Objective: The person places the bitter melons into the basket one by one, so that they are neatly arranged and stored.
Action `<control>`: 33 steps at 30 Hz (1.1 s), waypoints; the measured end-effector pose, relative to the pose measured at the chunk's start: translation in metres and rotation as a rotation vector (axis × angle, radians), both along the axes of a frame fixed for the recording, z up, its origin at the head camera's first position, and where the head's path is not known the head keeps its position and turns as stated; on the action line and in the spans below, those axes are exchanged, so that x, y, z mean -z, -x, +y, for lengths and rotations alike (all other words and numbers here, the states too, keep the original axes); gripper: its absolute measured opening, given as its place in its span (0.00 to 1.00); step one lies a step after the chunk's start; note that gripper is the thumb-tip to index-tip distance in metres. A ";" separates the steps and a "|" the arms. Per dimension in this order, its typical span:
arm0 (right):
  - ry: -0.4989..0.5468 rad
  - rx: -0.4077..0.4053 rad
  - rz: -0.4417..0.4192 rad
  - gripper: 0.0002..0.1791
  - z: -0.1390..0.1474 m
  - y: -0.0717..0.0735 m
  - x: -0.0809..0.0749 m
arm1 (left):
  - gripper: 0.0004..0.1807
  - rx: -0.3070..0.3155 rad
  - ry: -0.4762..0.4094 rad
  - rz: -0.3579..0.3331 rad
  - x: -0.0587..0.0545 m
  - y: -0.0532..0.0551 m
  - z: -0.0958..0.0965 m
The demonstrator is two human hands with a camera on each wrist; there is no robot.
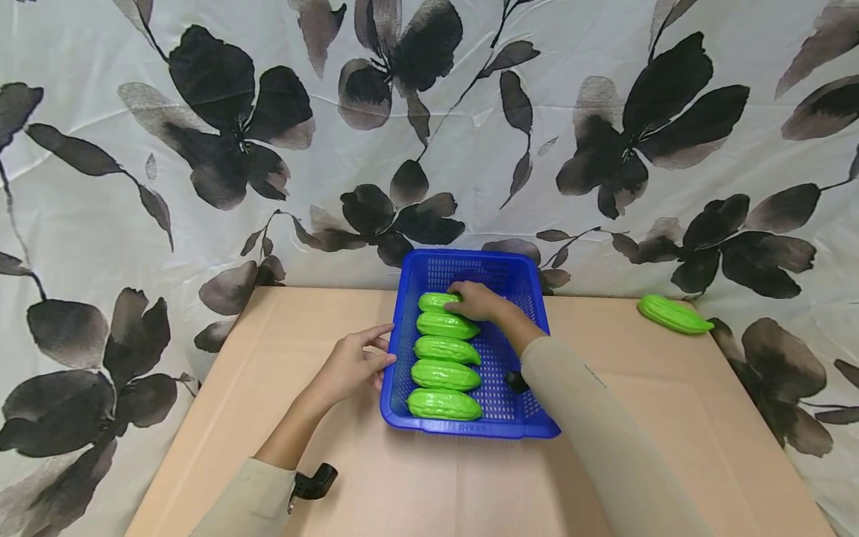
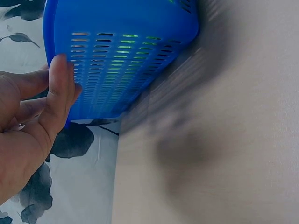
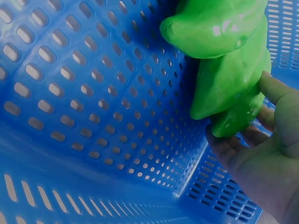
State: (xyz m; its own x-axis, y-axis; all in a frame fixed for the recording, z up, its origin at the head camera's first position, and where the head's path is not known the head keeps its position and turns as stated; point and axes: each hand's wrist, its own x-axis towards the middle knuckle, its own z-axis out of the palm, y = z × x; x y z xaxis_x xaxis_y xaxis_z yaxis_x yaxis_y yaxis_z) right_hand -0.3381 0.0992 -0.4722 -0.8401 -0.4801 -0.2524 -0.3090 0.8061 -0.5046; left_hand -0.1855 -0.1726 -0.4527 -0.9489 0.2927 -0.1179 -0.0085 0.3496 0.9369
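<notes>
A blue plastic basket with perforated walls stands on the table, holding several bright green bitter melons in a column along its left side. At the far end of that column my right hand grips the farthest bitter melon. The right wrist view has the thumb on one side of this melon and the fingers around its other side. My left hand is at the basket's left side. In the left wrist view, its fairly straight fingers touch the outer wall near the rim.
Another bitter melon lies by itself at the table's far right edge. The light brown tabletop extends around the basket. Behind it hangs a white cloth with dark flowers, close to the basket's far end.
</notes>
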 end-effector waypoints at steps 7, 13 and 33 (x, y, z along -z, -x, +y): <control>-0.001 0.000 -0.002 0.27 0.001 0.001 0.002 | 0.33 0.003 -0.001 0.008 0.000 -0.001 0.001; 0.005 0.004 -0.012 0.29 0.002 0.001 0.002 | 0.33 -0.003 0.006 0.020 0.000 -0.002 0.002; 0.011 -0.026 -0.004 0.26 0.002 -0.004 0.002 | 0.33 -0.002 0.005 0.017 0.002 -0.008 0.002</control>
